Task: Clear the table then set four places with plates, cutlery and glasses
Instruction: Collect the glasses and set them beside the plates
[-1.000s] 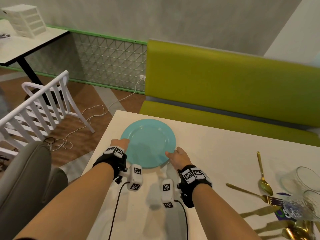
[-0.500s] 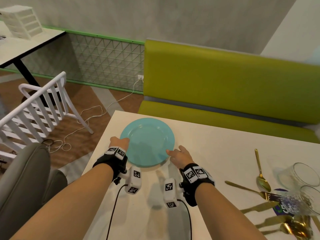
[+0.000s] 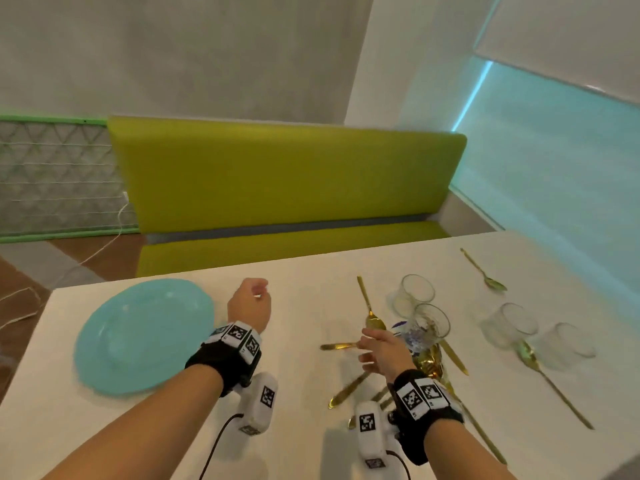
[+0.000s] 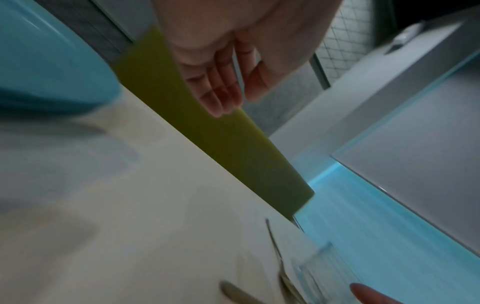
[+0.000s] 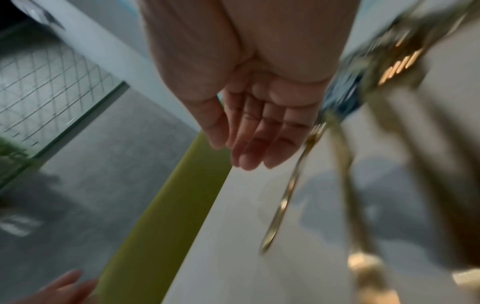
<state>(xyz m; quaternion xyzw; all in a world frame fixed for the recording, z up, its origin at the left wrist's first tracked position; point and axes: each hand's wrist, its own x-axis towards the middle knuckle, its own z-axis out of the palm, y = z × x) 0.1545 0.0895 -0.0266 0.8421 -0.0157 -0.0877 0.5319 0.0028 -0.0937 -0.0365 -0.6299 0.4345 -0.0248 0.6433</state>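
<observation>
A teal plate (image 3: 143,336) lies flat near the left end of the white table (image 3: 304,296), and nothing touches it. My left hand (image 3: 254,294) hovers just right of the plate, fingers relaxed and empty; the left wrist view shows them (image 4: 223,92) nearly straight. My right hand (image 3: 369,348) is open above a scattered pile of gold cutlery (image 3: 429,362) and holds nothing. A gold fork (image 5: 291,185) lies just beyond its fingertips. Several clear glasses (image 3: 429,325) lie on their sides further right, with gold spoons (image 3: 369,306) among them.
A green bench (image 3: 284,178) runs along the table's far edge. A blue patterned item (image 3: 412,337) sits under the cutlery pile. One gold spoon (image 3: 485,271) lies far right near the window wall. A white cable (image 3: 104,247) trails on the floor at left.
Both hands have let go of the plate's rim and moved right. The right hand now hangs over the cutlery. The head view has swung right, and the plate stays put.
</observation>
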